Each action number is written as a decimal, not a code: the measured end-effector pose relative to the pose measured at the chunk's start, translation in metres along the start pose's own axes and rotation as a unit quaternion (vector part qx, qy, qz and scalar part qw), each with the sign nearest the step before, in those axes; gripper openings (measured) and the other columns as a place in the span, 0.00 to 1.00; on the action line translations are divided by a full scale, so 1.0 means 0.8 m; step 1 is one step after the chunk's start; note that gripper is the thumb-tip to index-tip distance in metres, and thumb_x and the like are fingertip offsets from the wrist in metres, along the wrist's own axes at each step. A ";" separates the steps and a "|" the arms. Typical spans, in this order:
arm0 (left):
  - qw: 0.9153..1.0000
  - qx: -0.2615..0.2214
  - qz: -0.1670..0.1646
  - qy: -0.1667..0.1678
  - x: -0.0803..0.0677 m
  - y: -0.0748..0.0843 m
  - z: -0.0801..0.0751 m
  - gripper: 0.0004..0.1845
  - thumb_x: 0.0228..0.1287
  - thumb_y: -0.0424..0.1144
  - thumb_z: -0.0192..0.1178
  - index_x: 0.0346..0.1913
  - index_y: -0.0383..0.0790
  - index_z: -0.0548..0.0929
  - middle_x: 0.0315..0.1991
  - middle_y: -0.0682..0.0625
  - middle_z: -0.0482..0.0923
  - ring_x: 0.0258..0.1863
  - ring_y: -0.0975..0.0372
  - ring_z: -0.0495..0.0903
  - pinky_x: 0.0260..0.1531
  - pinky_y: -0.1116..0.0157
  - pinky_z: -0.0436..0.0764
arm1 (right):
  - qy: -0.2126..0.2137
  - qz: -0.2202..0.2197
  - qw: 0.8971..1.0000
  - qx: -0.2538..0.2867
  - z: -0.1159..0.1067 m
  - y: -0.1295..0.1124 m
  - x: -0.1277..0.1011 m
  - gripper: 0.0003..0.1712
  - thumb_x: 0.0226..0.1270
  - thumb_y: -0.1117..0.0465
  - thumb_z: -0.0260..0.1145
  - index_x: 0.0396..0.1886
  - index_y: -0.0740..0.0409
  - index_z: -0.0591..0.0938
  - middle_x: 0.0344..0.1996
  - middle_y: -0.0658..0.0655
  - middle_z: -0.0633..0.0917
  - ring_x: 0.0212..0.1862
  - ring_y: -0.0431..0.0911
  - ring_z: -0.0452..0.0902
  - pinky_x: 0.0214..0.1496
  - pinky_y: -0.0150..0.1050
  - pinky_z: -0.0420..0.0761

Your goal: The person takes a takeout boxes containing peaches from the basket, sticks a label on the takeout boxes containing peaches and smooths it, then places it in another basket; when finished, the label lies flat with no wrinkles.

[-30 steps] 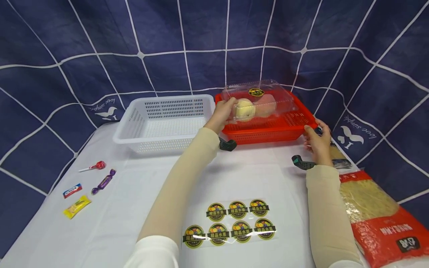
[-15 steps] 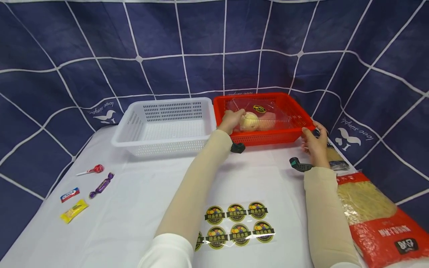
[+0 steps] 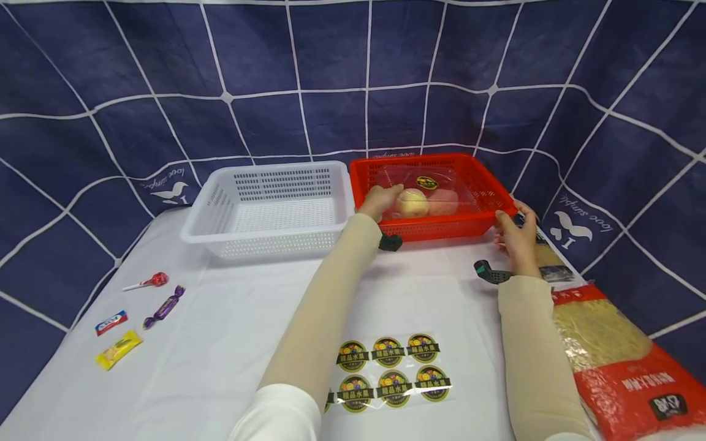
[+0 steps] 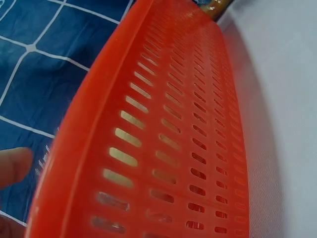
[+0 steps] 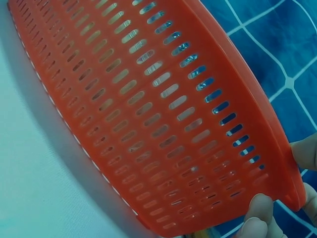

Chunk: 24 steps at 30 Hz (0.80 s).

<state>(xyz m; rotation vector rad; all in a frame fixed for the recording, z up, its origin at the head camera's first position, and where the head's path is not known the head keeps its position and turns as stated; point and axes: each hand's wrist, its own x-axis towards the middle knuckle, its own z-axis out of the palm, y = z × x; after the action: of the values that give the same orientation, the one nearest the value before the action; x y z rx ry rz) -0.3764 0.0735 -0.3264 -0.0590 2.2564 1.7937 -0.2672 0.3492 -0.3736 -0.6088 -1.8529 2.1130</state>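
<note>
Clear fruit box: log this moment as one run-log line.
left hand: on clear fruit box, grip unclear | box: inside red basket | right hand: fingers on basket's corner rim | white basket: beside

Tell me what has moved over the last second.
The clear fruit box went down from above the red basket and now sits inside it. The left hand went down with it and still rests at its left end. The right hand stayed on the basket's right corner, fingers at the rim. The white basket, stickers and candies lie as before.
</note>
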 end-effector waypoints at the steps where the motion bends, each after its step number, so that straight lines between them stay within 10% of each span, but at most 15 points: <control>1: 1.000 -0.001 -0.006 -0.006 0.001 0.000 -0.001 0.39 0.84 0.52 0.57 0.82 0.28 0.62 0.78 0.39 0.68 0.72 0.49 0.72 0.74 0.54 0.74 | -0.001 0.000 1.000 -0.002 0.000 0.000 0.000 0.36 0.83 0.49 0.64 0.82 0.34 0.59 0.30 0.46 0.80 0.21 0.38 0.74 0.29 0.27 0.82; 9: 0.997 -0.024 -0.043 -0.064 0.004 0.002 -0.007 0.47 0.86 0.61 0.47 0.89 0.43 0.36 0.90 0.47 0.37 0.88 0.50 0.43 0.83 0.45 0.53 | 0.002 0.007 1.000 -0.011 0.001 0.003 0.002 0.37 0.84 0.49 0.63 0.84 0.34 0.57 0.31 0.46 0.80 0.21 0.38 0.74 0.30 0.27 0.83; 16: 0.999 -0.019 -0.009 -0.049 -0.002 0.006 -0.025 0.44 0.86 0.60 0.45 0.89 0.43 0.42 0.90 0.47 0.43 0.87 0.50 0.47 0.84 0.43 0.51 | -0.009 -0.003 1.000 -0.001 0.009 0.006 0.009 0.31 0.84 0.50 0.63 0.77 0.32 0.60 0.25 0.45 0.80 0.18 0.38 0.74 0.25 0.28 0.81; 24: 0.990 -0.024 0.050 -0.133 -0.039 0.015 -0.072 0.35 0.86 0.51 0.51 0.87 0.42 0.59 0.85 0.42 0.59 0.83 0.46 0.60 0.81 0.48 0.62 | -0.014 -0.002 1.000 -0.010 0.015 0.010 0.010 0.31 0.84 0.51 0.61 0.76 0.32 0.59 0.29 0.47 0.79 0.19 0.39 0.74 0.26 0.28 0.82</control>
<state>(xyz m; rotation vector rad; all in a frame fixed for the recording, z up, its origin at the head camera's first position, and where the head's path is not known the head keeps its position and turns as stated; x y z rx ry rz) -0.3588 0.0170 -0.2964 0.2737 2.0598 1.7856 -0.2798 0.3410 -0.3811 -0.5821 -1.8893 2.1130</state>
